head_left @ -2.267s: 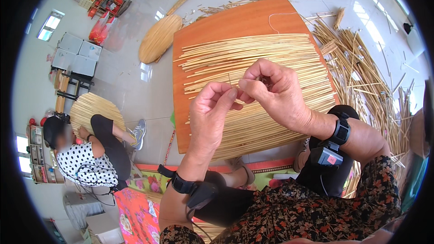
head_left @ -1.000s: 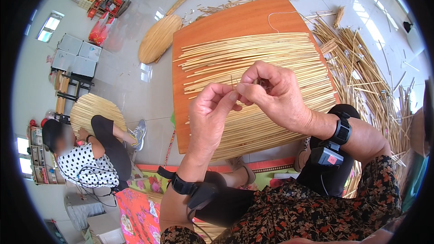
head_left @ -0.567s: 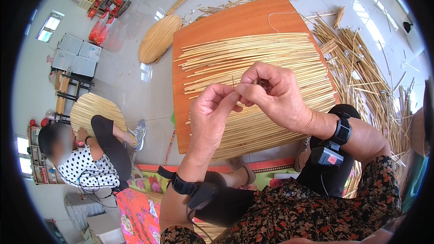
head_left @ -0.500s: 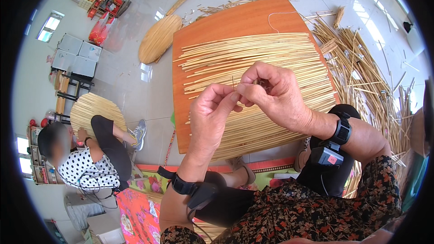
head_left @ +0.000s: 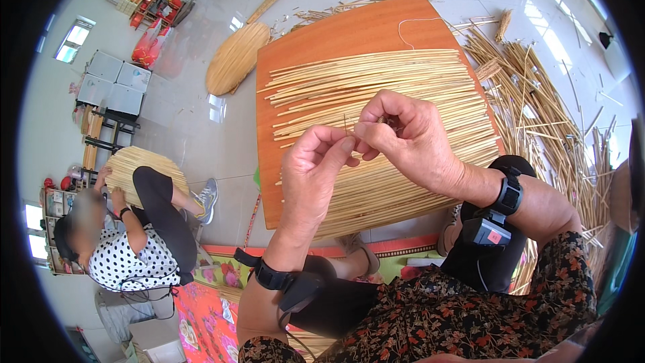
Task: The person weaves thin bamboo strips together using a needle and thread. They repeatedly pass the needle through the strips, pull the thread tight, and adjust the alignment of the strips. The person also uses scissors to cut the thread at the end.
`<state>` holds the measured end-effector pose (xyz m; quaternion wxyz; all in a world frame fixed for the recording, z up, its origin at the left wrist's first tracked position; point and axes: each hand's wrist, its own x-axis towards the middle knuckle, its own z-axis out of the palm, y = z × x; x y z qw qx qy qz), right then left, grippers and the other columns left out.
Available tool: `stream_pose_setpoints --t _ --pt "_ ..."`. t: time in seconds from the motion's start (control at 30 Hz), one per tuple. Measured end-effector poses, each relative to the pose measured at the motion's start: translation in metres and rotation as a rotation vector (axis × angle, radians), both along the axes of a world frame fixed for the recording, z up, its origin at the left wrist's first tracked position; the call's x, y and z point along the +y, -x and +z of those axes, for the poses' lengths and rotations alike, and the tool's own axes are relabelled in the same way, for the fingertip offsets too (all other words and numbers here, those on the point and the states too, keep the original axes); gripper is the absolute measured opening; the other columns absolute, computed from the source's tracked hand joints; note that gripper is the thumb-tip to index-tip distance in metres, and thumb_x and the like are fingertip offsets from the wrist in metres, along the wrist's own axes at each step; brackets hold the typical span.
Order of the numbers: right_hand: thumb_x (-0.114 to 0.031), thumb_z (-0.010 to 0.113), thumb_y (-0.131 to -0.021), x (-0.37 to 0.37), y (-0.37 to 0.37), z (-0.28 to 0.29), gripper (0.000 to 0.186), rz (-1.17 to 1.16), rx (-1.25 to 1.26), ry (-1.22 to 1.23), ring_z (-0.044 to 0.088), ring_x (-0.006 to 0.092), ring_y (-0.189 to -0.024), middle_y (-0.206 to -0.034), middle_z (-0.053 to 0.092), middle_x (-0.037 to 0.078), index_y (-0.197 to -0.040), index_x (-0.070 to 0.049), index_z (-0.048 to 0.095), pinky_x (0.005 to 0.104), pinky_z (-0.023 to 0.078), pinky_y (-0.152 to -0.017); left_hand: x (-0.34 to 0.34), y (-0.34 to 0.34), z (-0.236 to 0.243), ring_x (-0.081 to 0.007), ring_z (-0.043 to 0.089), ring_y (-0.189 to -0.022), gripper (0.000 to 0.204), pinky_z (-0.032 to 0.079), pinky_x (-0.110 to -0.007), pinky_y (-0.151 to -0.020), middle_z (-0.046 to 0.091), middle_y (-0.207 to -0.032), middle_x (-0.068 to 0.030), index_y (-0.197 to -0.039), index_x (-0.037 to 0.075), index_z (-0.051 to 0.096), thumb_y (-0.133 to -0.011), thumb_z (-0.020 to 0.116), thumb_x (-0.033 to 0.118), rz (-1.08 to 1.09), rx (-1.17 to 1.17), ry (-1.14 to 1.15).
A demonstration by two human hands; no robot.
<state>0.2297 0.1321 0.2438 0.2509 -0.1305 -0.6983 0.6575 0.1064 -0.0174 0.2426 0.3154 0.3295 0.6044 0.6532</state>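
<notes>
My left hand (head_left: 313, 161) is closed in a pinch, holding a thin upright needle (head_left: 345, 123) between thumb and forefinger. Right beside it, my right hand (head_left: 403, 131) pinches thumb against fingers, its tips almost touching the left ones. Whatever is in that pinch is too small to make out, and a dark patch shows within its curled fingers. Both hands are held above a layer of pale straw-coloured stalks (head_left: 376, 70) laid side by side on an orange-brown board (head_left: 349, 30). A white thread (head_left: 401, 27) loops over the board's far right part.
Loose stalks (head_left: 521, 87) lie heaped on the floor at right. A round stalk panel (head_left: 236, 60) rests beyond the board's left edge. Another person (head_left: 134, 249) sits at left with a similar round panel (head_left: 144, 168). Flowered red cloth (head_left: 208, 316) lies near me.
My hands stay nearly in place, the right fingertips shifting slightly by the needle. The other person has leaned back and raised both hands to the far side of their panel.
</notes>
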Motion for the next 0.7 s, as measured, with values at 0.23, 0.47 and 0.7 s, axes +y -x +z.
stream_pose_setpoints --t 0.23,0.47,0.7 --pt "-0.006 0.068 -0.101 0.0014 0.0001 0.0008 0.010 0.003 0.002 -0.013 0.073 0.0088 -0.080 -0.083 0.072 0.005 -0.094 0.001 0.064 0.0248 0.064 -0.072 0.0013 0.0006 -0.0005 -0.0122 0.071 -0.085 0.008 0.063 -0.030 -0.079 0.074 -0.098 -0.0071 -0.107 -0.001 0.068 -0.104 0.071 0.006 -0.011 -0.003 0.001" --pt "-0.007 0.068 -0.101 0.0031 0.0025 0.0023 0.011 0.001 -0.030 0.006 0.072 0.0080 -0.077 -0.083 0.072 0.004 -0.094 0.000 0.065 0.0244 0.063 -0.070 0.0023 0.0042 0.0002 -0.0130 0.072 -0.085 0.009 0.063 -0.030 -0.079 0.075 -0.098 -0.0079 -0.107 -0.001 0.068 -0.103 0.071 0.006 -0.018 0.001 0.018" --pt "-0.008 0.068 -0.102 0.0043 0.0045 0.0046 0.011 0.004 -0.029 0.014 0.071 0.0073 -0.076 -0.082 0.071 0.003 -0.094 0.000 0.065 0.0243 0.062 -0.069 0.0036 0.0058 0.0024 -0.0131 0.073 -0.085 0.008 0.063 -0.030 -0.079 0.075 -0.098 -0.0076 -0.107 -0.001 0.068 -0.104 0.071 0.006 -0.030 0.002 0.022"
